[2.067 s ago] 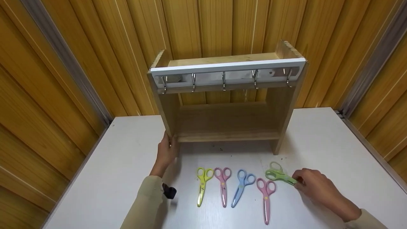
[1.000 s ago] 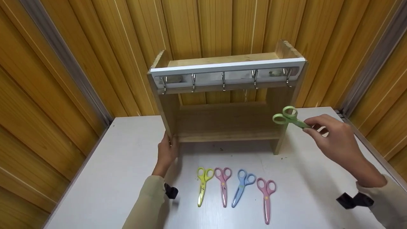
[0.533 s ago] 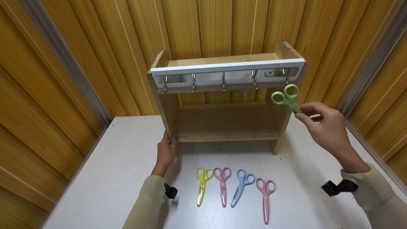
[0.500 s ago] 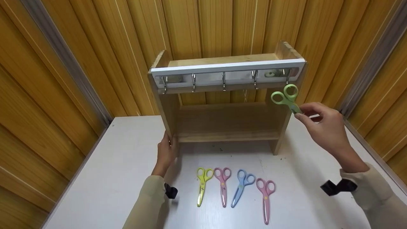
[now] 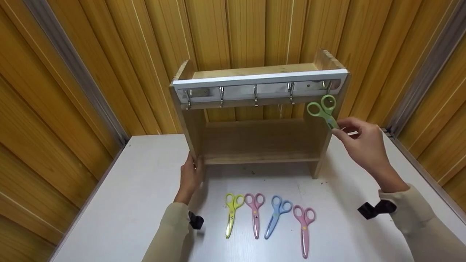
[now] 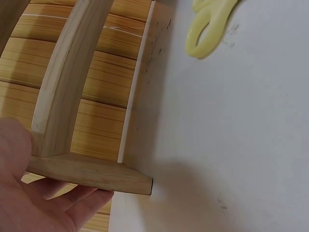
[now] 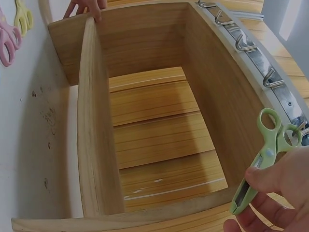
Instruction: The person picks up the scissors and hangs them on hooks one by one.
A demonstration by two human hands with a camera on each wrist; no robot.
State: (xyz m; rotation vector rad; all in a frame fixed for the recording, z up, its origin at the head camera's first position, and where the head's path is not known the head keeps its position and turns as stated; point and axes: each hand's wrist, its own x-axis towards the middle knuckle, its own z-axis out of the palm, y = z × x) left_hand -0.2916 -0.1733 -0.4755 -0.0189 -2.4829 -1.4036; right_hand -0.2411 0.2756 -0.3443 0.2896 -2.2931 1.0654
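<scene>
A white tabletop [image 5: 145, 189] bearing small dark specks [image 5: 253, 172] lies in front of a rear wall [image 5: 247, 32] of wood-grain panels, flanked by a similarly panelled left wall [image 5: 40, 109] and right wall [image 5: 444, 123], with grey metal strips [image 5: 78, 69] running up both rear corners.

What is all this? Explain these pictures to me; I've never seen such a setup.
There is no machine here, just a person working bare-handed. The wide picture is taken from the head, looking forward and down; the other two, from the left and right wrists. The left hand grips the side of a wooden rack. The right hand pinches green scissors by the blade end, near the rightmost hook. On the white table lie yellow scissors, pink scissors, blue scissors and a second pink pair.
</scene>
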